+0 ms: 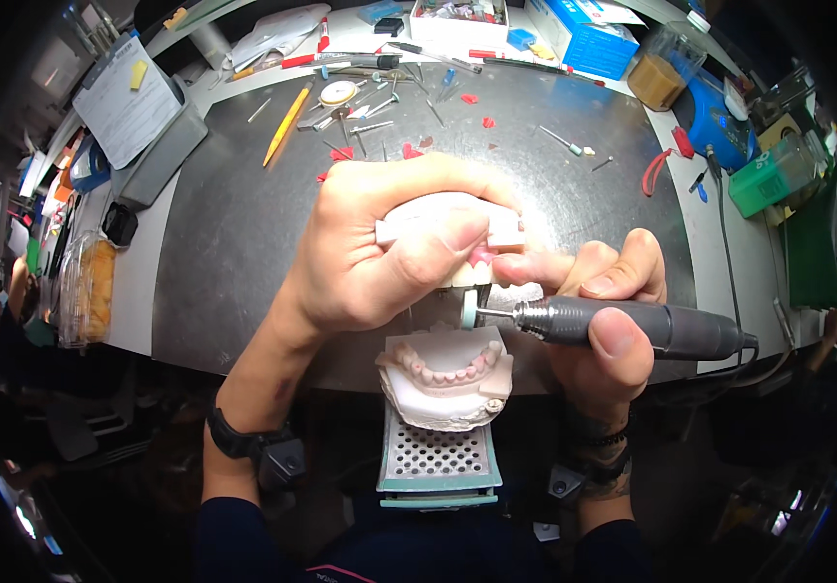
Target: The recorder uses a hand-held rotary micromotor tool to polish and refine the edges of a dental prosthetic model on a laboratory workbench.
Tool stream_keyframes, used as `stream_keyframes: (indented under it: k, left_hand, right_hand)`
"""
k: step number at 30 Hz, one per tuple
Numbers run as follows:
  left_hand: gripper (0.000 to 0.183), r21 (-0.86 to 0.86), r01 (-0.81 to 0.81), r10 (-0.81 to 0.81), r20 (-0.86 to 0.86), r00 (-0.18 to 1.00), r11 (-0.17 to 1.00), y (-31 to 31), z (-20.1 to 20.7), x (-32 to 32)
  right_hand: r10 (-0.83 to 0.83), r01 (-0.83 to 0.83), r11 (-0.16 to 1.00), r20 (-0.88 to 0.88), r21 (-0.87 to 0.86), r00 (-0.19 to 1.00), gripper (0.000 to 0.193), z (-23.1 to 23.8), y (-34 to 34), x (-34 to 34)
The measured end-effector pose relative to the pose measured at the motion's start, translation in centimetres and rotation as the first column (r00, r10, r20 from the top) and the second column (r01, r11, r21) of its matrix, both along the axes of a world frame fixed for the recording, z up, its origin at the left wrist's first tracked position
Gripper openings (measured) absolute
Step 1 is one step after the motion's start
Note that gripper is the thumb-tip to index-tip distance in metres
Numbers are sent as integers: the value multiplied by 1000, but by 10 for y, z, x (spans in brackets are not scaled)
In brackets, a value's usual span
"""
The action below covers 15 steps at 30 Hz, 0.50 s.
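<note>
My left hand (365, 253) is closed round a white plaster dental model (438, 207), its thumb across the front. White teeth (472, 276) with a pink gum part show below the thumb. My right hand (617, 291) grips a dark rotary handpiece (666, 328), and one of its fingertips rests close to the pink part. The pale green grinding wheel (469, 310) on the handpiece's tip sits just under the teeth; whether they touch, I cannot tell. Nearer me, a second plaster model (445, 384) with a lower row of teeth lies on a perforated tray (438, 455).
Loose burs, red scraps and a yellow pencil (288, 124) lie across the dark bench mat (234, 223). Markers line its far edge near a blue box (588, 41). A green container (773, 180) and the handpiece cord (726, 238) are at right, a clear plastic tub (90, 287) at left.
</note>
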<state>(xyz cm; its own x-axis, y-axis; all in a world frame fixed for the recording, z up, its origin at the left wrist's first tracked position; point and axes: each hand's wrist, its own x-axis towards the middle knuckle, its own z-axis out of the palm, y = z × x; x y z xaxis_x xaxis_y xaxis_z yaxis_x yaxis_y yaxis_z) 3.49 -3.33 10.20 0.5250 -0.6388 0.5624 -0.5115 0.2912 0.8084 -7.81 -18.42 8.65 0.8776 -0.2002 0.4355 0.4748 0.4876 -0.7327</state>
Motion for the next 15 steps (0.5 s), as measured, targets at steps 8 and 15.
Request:
stream_keyframes:
  k: [8,15]
  left_hand:
    - [27,15,-10,10,-23,1000,1000,1,2,-1]
    - [29,19,-8,8,12,1000,1000,0,2,1]
  right_hand:
    - [-19,19,1000,1,-17,1000,25,0,1,0]
    - [0,1,1000,20,-26,1000,25,-1,0,1]
